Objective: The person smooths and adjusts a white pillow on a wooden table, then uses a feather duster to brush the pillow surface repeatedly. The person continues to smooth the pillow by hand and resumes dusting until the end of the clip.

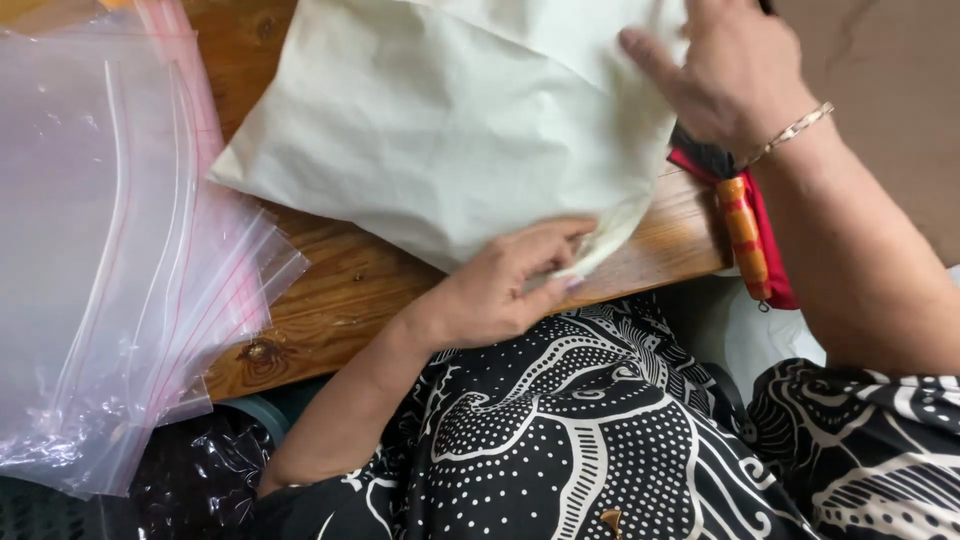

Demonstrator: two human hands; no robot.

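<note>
Cloth under both hands: pale cream fabric [450, 130], matt, softly creased.
Tabletop beneath the left hand [500, 285]: varnished wood [330, 290], warm sheen, visible grain.
Bags left of the left hand: clear plastic [110, 250], glossy, crinkled, with red strips.
Right wrist: thin metal bracelet [795, 130], shiny.

The cloth bag [450, 120] covers most of the tabletop [340, 290]. Left of the bag, a stack of clear plastic bags [110, 250] overhangs the tabletop edge and blocks that side. Between the two runs a bare strip of wood, open to a hand. Right of the bag, an orange-handled tool [745, 235] on red cloth [775, 260] blocks the tabletop corner.
</note>
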